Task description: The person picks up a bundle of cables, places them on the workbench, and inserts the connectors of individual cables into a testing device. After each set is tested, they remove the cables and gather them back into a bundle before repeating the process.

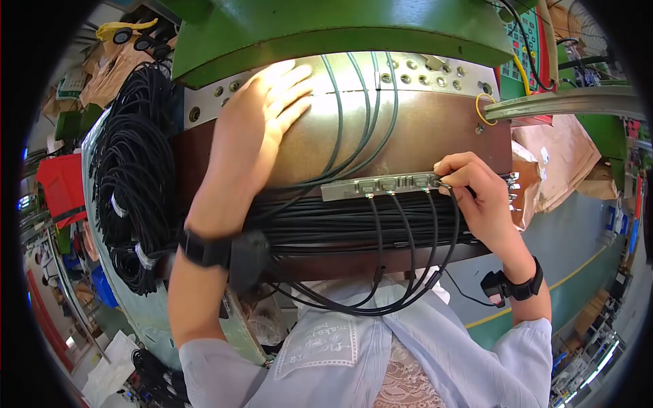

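Grey-green floor (564, 234), 1 yellow line (570, 279)

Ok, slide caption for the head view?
Right hand grips a black cable at the metal strip; left hand open near green machine.

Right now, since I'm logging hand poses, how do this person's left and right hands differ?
The left hand is open with its fingers extended, while the right hand has its fingers curled, thumb and forefinger pinching a black cable at the metal strip. The left hand is close to the green machine; the right hand is farther from it. Both arms wear a black band around the wrist.
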### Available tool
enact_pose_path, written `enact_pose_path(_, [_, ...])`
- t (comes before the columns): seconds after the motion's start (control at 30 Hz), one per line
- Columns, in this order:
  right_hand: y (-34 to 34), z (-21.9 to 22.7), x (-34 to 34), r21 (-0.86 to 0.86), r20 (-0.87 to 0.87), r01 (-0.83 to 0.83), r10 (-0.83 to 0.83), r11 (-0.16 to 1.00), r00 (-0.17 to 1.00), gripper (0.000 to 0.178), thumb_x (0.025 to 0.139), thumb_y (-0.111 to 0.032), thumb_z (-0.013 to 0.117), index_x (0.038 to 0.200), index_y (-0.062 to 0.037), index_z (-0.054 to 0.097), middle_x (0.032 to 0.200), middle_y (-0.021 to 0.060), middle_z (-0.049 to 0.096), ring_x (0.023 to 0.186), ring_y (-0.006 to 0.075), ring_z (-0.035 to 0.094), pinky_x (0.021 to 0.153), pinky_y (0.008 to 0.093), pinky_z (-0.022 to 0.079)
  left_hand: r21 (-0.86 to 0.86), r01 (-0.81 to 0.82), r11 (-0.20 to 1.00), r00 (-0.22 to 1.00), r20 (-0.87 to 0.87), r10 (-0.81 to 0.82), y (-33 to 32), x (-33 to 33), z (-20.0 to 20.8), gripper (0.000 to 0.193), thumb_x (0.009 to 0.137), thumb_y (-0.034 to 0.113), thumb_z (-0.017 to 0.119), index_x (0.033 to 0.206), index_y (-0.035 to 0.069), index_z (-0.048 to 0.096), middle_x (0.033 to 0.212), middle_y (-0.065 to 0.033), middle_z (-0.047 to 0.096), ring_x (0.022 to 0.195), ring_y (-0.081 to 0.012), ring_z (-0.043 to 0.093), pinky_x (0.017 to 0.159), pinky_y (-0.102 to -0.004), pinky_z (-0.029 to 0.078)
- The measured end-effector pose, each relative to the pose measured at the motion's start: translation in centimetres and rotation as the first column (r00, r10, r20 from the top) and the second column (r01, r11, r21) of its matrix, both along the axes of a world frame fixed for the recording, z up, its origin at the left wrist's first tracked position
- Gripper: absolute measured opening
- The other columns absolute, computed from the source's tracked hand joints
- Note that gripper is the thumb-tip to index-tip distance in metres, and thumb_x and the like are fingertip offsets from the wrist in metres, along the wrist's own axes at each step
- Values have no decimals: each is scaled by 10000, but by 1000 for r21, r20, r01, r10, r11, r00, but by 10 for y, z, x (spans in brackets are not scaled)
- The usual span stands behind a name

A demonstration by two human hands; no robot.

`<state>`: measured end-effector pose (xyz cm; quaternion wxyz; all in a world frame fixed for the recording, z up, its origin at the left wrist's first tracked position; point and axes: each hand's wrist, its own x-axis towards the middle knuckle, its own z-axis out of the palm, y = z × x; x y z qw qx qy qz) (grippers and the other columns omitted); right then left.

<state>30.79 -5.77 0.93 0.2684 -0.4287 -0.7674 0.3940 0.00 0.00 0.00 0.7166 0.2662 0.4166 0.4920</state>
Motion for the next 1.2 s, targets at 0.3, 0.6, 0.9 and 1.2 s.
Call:
enact_pose_path(0.3, [5,9,-7,-47,84,-65,69,997,994,177,769,162,497,850,6,519,1009,106,554,758,160,566,652,239,464,608,461,646,706,-692,147,24,21,-13,254,894,140,457,1039,-32,575,964,-120,600,861,-217,580,801,-293,465])
enact_pose_path(0.6, [43,31,4,-498,-69,-131,112,857,991,175,793,22,560,966,0,570,1035,89,555,1005,177,521,892,293,401,11,722,692,626,416,-660,-17,1,34,353,957,256,408,998,-44,590,869,-76,629,760,-165,606,726,-275,488])
enact_pose_path(0.9, [173,9,-43,-3,-243,-137,132,991,961,261,929,-241,473,764,-39,484,631,32,471,582,118,412,557,226,314,0,113,994,982,150,-112,37,71,7,414,952,277,462,1127,-97,487,939,-149,602,811,-193,585,729,-300,477])
enact_pose_path(1.2, [159,21,-79,93,-790,-370,295,924,538,425,931,-297,472,566,-81,436,465,29,403,399,106,350,392,243,263,75,254,964,823,506,-257,41,57,3,492,976,362,369,1107,-94,495,726,-63,500,611,-159,468,603,-314,441])
